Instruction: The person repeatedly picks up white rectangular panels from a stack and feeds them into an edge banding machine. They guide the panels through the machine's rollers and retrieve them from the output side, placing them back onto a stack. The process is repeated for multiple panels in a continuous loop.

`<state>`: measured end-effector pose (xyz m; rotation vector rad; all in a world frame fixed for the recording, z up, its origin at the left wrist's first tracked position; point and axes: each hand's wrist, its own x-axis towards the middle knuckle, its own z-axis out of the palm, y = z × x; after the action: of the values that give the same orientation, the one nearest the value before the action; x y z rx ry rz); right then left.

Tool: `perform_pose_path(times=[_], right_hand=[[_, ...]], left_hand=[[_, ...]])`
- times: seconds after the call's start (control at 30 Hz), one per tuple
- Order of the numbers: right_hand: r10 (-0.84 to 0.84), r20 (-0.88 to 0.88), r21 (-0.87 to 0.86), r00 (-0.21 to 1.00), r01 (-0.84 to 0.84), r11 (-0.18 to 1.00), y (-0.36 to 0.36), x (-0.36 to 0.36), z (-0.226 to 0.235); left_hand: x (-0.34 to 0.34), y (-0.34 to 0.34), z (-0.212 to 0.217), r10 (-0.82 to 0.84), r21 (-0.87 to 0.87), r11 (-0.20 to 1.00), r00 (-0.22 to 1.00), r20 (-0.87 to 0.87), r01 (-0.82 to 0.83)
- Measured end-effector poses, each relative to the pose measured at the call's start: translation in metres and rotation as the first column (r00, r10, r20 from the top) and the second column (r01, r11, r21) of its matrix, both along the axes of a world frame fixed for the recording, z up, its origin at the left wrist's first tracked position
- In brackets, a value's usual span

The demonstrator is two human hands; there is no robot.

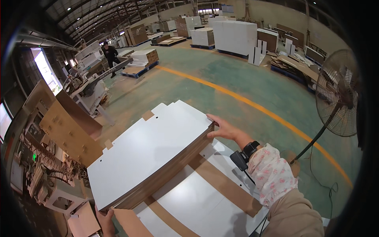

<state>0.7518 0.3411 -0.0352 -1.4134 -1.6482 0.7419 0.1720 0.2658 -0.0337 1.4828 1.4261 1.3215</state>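
Note:
A thick stack of white-faced boards [152, 148] with brown edges lies tilted in front of me. My right hand [222, 128] grips its far right corner, thumb under the edge. A black device is strapped at that wrist, above a floral sleeve cover. My left hand [106, 220] holds the stack's near lower corner from below, and only its fingers show. Under the stack lies a pile of white panels [197, 201] with brown strips across them.
Brown cardboard pieces [71, 130] and a machine [43, 173] stand at my left. A pedestal fan [337, 93] stands at the right. An orange floor line [252, 106] crosses the green floor. A person in black [109, 53] walks far off among pallets of white boards [233, 35].

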Motion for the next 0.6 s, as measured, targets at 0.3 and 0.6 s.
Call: perform_pose_path(times=[0.3, 0.6], right_hand=[[0.001, -0.147, -0.012, 0.989, -0.003, 1.000, 0.011, 0.002, -0.006], [-0.205, -0.106, 0.099, 0.973, 0.215, 0.972, 0.014, -0.005, -0.023]], left_hand=[[0.035, 0.011, -0.013, -0.022, -0.003, 1.000, 0.998, -0.059, 0.022], [0.036, 0.005, -0.025, 0.103, 0.020, 0.995, 0.972, -0.210, -0.101]])
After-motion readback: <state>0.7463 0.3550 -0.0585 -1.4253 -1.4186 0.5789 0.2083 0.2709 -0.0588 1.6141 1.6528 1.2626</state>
